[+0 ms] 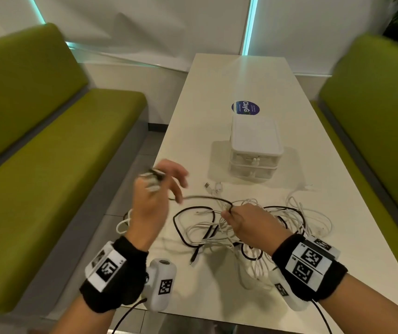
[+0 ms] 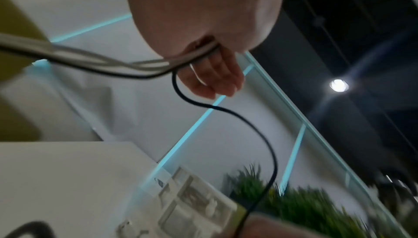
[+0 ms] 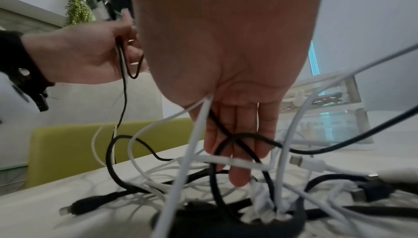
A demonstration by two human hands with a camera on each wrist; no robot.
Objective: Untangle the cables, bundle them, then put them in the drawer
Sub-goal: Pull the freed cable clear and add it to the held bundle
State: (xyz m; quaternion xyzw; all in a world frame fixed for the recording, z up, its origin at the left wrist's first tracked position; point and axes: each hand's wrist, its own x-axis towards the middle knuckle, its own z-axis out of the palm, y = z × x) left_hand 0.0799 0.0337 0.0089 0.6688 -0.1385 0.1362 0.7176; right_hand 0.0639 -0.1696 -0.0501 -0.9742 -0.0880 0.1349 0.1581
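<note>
Your left hand [image 1: 153, 189] pinches a black cable [image 1: 207, 198]; your right hand [image 1: 246, 221] grips the tangle [image 1: 248, 227], at 6 o'clock from the drawers [image 1: 253, 162]. Pulling hard could tighten knots.

Only legible text: "ClayG" in white on a round blue sticker [image 1: 245, 108], stuck on the white table [image 1: 207, 97] just behind the drawer unit [image 1: 254, 150]. Smaller print under it is unreadable. Wrist bands [image 1: 310, 260] carry square black-and-white code markers, tiny labels illegible.
</note>
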